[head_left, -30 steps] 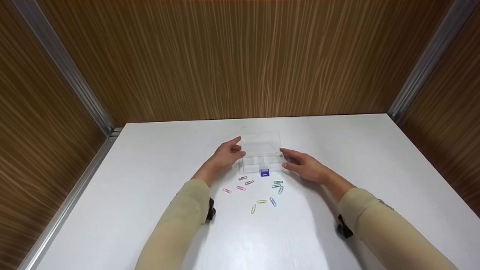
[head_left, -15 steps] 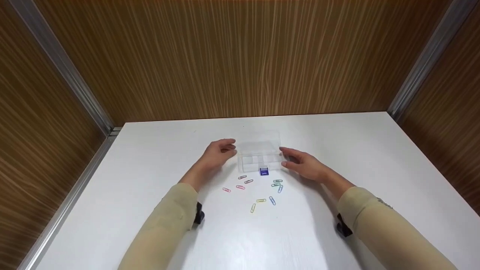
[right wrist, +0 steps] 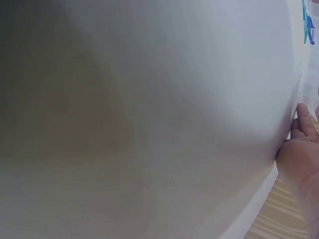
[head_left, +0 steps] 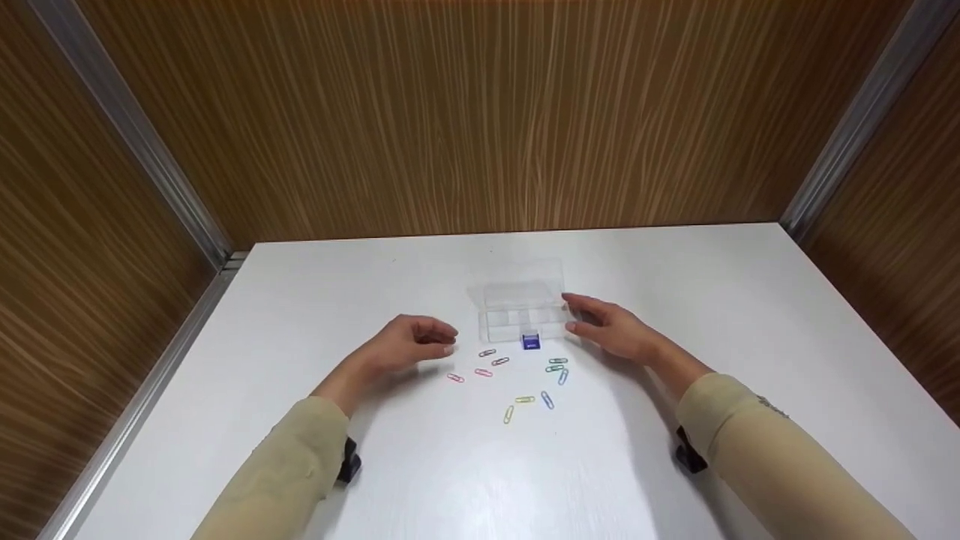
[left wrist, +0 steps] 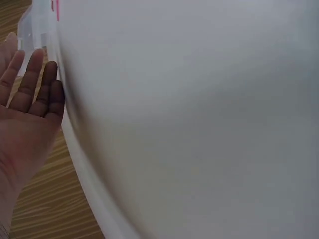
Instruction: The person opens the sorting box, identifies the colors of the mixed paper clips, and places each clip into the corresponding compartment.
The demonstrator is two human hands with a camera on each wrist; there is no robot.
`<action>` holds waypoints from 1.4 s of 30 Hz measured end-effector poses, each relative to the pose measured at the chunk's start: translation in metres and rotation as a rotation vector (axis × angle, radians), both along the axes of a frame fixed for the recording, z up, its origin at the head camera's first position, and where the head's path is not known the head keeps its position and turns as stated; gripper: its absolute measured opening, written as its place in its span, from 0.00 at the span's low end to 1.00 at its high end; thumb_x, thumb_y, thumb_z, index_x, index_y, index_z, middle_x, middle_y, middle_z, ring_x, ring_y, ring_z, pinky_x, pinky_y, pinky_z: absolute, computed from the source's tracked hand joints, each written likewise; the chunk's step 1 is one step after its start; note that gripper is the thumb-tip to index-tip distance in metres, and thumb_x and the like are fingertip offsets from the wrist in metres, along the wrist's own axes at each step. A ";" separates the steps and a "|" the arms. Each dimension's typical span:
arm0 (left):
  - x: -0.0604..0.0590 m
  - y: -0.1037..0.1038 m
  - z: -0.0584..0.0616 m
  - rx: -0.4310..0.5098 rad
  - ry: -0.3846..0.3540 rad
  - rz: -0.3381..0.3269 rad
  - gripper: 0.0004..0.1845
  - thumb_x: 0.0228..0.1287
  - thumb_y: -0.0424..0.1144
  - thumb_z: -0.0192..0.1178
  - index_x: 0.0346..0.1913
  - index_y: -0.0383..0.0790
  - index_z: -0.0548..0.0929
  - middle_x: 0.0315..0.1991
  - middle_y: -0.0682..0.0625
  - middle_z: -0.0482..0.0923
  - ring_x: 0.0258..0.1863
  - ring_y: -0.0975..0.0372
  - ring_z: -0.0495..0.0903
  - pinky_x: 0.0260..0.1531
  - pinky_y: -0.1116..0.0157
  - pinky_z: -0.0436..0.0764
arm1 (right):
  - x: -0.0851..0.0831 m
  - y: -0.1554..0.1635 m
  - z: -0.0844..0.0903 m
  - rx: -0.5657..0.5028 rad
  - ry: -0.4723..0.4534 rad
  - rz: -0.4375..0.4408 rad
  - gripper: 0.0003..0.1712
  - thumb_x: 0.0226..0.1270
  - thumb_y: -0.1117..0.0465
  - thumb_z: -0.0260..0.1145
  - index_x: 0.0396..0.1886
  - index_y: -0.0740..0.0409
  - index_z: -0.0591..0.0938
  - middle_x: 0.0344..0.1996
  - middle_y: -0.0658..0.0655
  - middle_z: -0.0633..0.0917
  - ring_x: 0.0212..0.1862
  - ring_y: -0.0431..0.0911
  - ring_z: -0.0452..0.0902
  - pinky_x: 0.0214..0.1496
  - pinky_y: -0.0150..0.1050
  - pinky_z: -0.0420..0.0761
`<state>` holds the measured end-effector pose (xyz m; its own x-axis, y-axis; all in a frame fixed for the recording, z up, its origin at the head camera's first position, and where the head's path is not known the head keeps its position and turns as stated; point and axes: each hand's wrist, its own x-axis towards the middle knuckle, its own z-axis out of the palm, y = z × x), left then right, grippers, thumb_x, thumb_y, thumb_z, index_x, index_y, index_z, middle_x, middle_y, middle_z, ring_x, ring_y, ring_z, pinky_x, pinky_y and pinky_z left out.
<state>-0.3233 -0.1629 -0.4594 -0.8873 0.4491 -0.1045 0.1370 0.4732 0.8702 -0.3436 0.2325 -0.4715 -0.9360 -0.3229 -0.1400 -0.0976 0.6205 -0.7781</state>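
A clear plastic compartment box (head_left: 504, 333) lies on the white table with its lid (head_left: 517, 274) tipped back and a blue latch (head_left: 531, 342) at the front. My right hand (head_left: 611, 330) holds the right end of this box, thumb near the front corner and index finger farther back. My left hand (head_left: 409, 343) hovers left of the box, fingers loosely bent and holding nothing. Closest to it are the red and pink paper clips, among them a pink paper clip (head_left: 455, 378). Green paper clips (head_left: 557, 361), blue paper clips (head_left: 547, 400) and yellow paper clips (head_left: 525, 400) lie in front of the box.
The white table (head_left: 480, 480) runs back to a wood-grain panel (head_left: 480, 112). Similar panels with metal corner posts (head_left: 150, 142) stand at both sides. Black wrist cameras (head_left: 349, 461) hang below the sleeves.
My left hand has come away from the box's left side, moving left and toward me. The right hand stays at the box's right end, and the lid remains tipped back.
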 end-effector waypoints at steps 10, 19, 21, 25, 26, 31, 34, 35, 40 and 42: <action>0.007 -0.007 -0.008 -0.056 0.055 -0.065 0.10 0.65 0.36 0.76 0.48 0.45 0.92 0.50 0.53 0.86 0.52 0.57 0.77 0.61 0.56 0.73 | 0.003 -0.005 0.001 0.013 0.001 -0.006 0.39 0.80 0.43 0.64 0.85 0.41 0.63 0.82 0.54 0.64 0.84 0.54 0.52 0.83 0.56 0.50; 0.005 -0.002 -0.008 -0.106 0.118 -0.135 0.07 0.60 0.35 0.79 0.40 0.46 0.94 0.51 0.55 0.83 0.59 0.55 0.77 0.69 0.51 0.69 | 0.004 -0.002 0.003 0.016 0.021 -0.004 0.39 0.80 0.43 0.64 0.85 0.40 0.64 0.82 0.54 0.64 0.84 0.55 0.52 0.83 0.57 0.49; 0.006 0.000 -0.009 -0.120 0.128 -0.152 0.07 0.59 0.34 0.79 0.40 0.45 0.94 0.51 0.55 0.82 0.59 0.54 0.76 0.69 0.50 0.69 | 0.004 -0.002 0.002 0.018 0.008 -0.009 0.39 0.80 0.42 0.64 0.85 0.39 0.64 0.82 0.53 0.64 0.84 0.54 0.51 0.83 0.57 0.49; 0.008 0.003 -0.011 -0.158 0.151 -0.163 0.05 0.60 0.34 0.79 0.37 0.45 0.94 0.51 0.55 0.81 0.60 0.52 0.76 0.70 0.49 0.67 | 0.004 -0.002 0.002 0.019 -0.007 -0.016 0.39 0.80 0.42 0.64 0.85 0.37 0.63 0.83 0.52 0.63 0.84 0.53 0.51 0.83 0.56 0.49; 0.008 0.003 -0.011 -0.169 0.153 -0.161 0.04 0.60 0.34 0.79 0.37 0.46 0.95 0.51 0.55 0.81 0.60 0.52 0.75 0.71 0.49 0.66 | 0.004 -0.003 0.002 0.020 -0.008 -0.016 0.39 0.80 0.42 0.64 0.85 0.37 0.63 0.83 0.52 0.63 0.84 0.53 0.51 0.83 0.56 0.49; 0.009 0.004 -0.010 -0.196 0.161 -0.167 0.03 0.61 0.34 0.78 0.35 0.46 0.95 0.53 0.54 0.80 0.61 0.52 0.74 0.72 0.49 0.64 | 0.004 -0.003 0.002 0.008 -0.003 -0.012 0.39 0.80 0.43 0.65 0.85 0.38 0.64 0.82 0.52 0.64 0.84 0.52 0.51 0.83 0.56 0.49; 0.010 0.004 -0.009 -0.188 0.156 -0.181 0.02 0.62 0.35 0.78 0.35 0.44 0.94 0.53 0.53 0.79 0.62 0.52 0.72 0.71 0.49 0.64 | 0.004 -0.002 0.002 -0.010 0.004 -0.008 0.39 0.80 0.45 0.65 0.85 0.41 0.64 0.82 0.53 0.65 0.84 0.53 0.53 0.83 0.54 0.50; 0.010 0.004 -0.008 -0.186 0.152 -0.185 0.02 0.62 0.35 0.78 0.35 0.44 0.94 0.54 0.53 0.79 0.62 0.52 0.72 0.70 0.49 0.64 | 0.004 -0.002 0.002 -0.015 0.006 -0.007 0.39 0.80 0.45 0.65 0.84 0.42 0.65 0.82 0.54 0.65 0.83 0.53 0.53 0.83 0.54 0.50; 0.008 0.005 -0.009 -0.196 0.151 -0.196 0.03 0.63 0.36 0.77 0.33 0.46 0.92 0.54 0.53 0.78 0.62 0.52 0.71 0.71 0.48 0.63 | 0.003 -0.001 0.001 -0.006 0.010 -0.011 0.39 0.80 0.45 0.65 0.84 0.42 0.65 0.81 0.55 0.66 0.83 0.54 0.53 0.83 0.55 0.49; 0.008 0.006 -0.009 -0.199 0.150 -0.197 0.04 0.63 0.36 0.77 0.33 0.48 0.92 0.54 0.54 0.78 0.63 0.52 0.71 0.72 0.48 0.63 | 0.002 -0.001 0.000 -0.003 0.011 -0.011 0.39 0.80 0.45 0.65 0.84 0.41 0.65 0.81 0.55 0.66 0.84 0.54 0.52 0.83 0.55 0.49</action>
